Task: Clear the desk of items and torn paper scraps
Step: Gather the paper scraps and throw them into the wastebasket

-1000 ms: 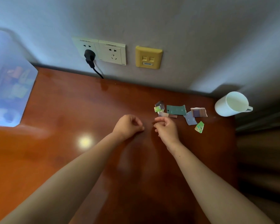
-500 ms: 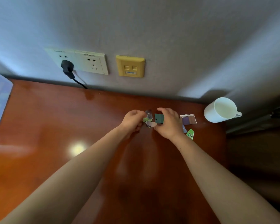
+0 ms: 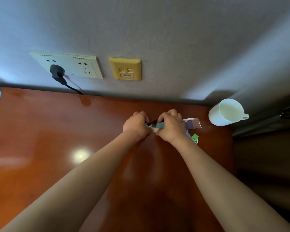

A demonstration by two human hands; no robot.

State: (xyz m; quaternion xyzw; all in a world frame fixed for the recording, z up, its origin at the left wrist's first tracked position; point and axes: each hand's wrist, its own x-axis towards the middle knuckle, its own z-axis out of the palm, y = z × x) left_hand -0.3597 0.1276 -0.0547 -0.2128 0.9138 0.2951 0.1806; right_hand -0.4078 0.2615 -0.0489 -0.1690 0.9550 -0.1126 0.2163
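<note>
Paper scraps point(image 3: 159, 125), two hands point(image 3: 136, 125) point(image 3: 172, 128) (one mug point(image 3: 224, 113)).

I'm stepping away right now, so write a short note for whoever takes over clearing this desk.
The left hand and right hand each grip the paper scraps bunched between them on the desk. A purple scrap and a green scrap lie loose just right of the right hand; the mug stands at the back right.
Done: some scraps gathered.
Left: collect the loose two, carry everything off, mug included.
</note>
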